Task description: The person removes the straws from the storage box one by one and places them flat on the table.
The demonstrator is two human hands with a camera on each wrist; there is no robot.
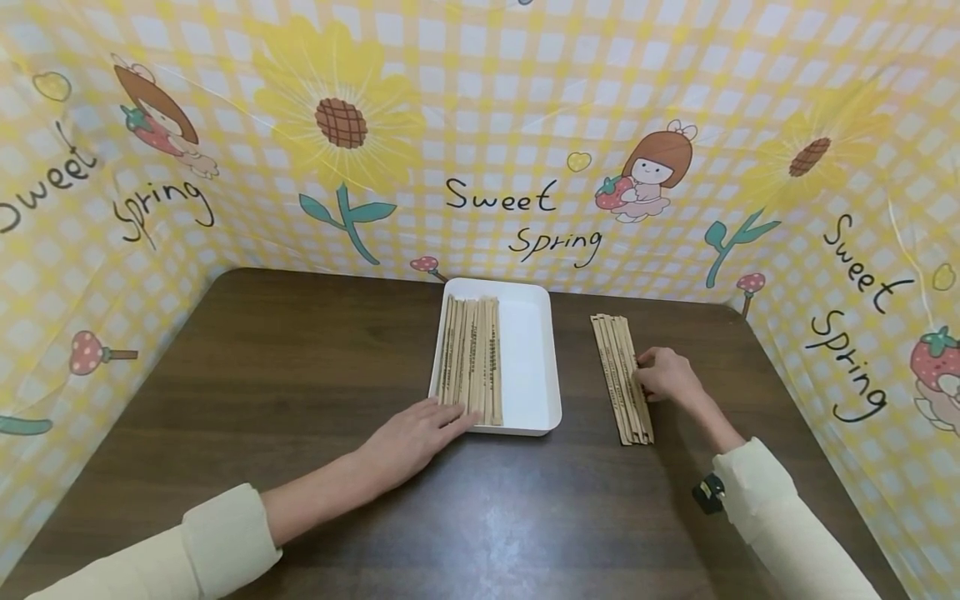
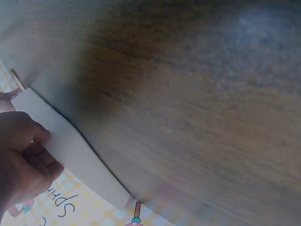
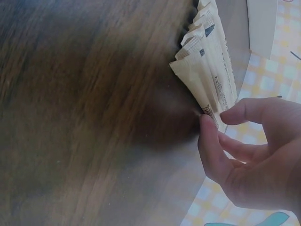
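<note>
Holding wrapped sticks, the white tray meets relaxed left fingers while right fingertips pinch another stick.

Fine print on the slim tan paper-wrapped sticks in a shallow white rectangular tray is too sm. to read; L hand hides some near ends. R hand covers part of the right edge of a 2nd row of such sticks. Cream sleeves cut off at head cam's btm. edge. Wrist cams: both hands cropped; brown wood-grain surface blurred.
</note>
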